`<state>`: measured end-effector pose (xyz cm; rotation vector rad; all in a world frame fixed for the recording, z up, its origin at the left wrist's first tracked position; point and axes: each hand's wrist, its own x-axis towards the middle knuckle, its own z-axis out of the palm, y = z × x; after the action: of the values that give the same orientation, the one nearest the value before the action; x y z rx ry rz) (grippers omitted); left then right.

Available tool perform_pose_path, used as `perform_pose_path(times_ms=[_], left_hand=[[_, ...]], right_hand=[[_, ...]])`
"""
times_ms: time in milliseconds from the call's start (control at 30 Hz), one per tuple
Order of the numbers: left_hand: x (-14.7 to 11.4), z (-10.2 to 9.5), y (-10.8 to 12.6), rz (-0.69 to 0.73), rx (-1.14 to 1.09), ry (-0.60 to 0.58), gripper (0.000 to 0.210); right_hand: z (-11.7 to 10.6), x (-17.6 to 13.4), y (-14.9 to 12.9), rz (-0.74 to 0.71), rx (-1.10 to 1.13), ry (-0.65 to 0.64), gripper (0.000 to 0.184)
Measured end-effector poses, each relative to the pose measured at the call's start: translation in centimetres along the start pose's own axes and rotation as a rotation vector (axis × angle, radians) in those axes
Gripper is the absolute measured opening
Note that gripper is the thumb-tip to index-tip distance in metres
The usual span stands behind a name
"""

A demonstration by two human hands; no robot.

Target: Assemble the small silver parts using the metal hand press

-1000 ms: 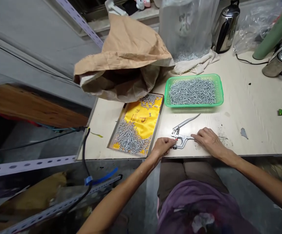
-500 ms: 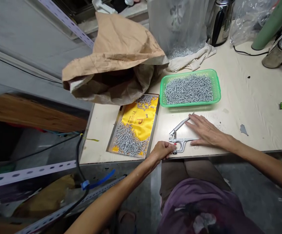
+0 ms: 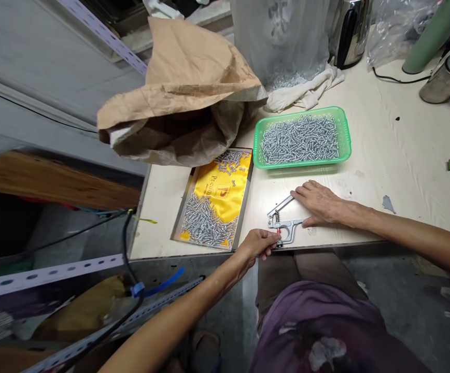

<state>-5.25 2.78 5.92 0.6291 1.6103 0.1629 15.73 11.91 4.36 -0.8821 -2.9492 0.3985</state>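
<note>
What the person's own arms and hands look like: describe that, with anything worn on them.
The left hand and right hand wear no gloves. The left forearm and right forearm are bare, with no watch or bracelet visible. The top is purple; its sleeves cannot be made out.

– Tool?
– Grey metal pliers (image 3: pixel 287 224), one pair, flat on the counter (image 3: pixel 404 171), right by its near edge.
– State?
– Handles spread in a V. Coil spring (image 3: pixel 277 215) between. Small red piece (image 3: pixel 279 231) below it.
– Pose?
– Hinge toward counter's left edge; upper handle slanting away from near edge. Rounded gap in lower frame.
</note>
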Motion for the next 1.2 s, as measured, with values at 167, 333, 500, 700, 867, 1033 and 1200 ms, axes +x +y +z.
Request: perform_pose_path(times_ms=[167,333,500,700,867,1033,1200], left_hand=[[-0.1,0.3,0.3,-0.024,-0.003,0.018,0.031],[-0.1,0.6,0.2,-0.036,0.013,0.024,0.030],[-0.4,1.1,-0.1,-0.028,-0.050,0.117,0.027],[-0.3,1.1,-0.6,0.016,-0.010,0.124,0.027],[-0.7,0.6,-2.0,0.366,0.379,0.364,0.019],[0.2,1.6,-1.4,0.982,0.798,0.486,0.020],[2.8,3.1,1.0,1.131,1.054,0.370,0.045]], right_hand=[[-1.0,-0.2,-0.7,0.027,-0.023,-0.113,0.076],[-1.0,-0.8,-1.2,0.038,-0.016,-0.089,0.065],[-0.6,-1.3,-1.5,0.033,-0.003,-0.040,0.061],[-0.4,-1.1,-2.1,0.070,-0.032,-0.077,0.054],[-0.6,-1.3,-2.7,0.083,-0.058,-0.131,0.046],[-0.3,-1.5,-3.1,0.074,-0.052,-0.106,0.044],[-0.2,-2.3,-3.1,0.108,0.027,-0.040,0.062]])
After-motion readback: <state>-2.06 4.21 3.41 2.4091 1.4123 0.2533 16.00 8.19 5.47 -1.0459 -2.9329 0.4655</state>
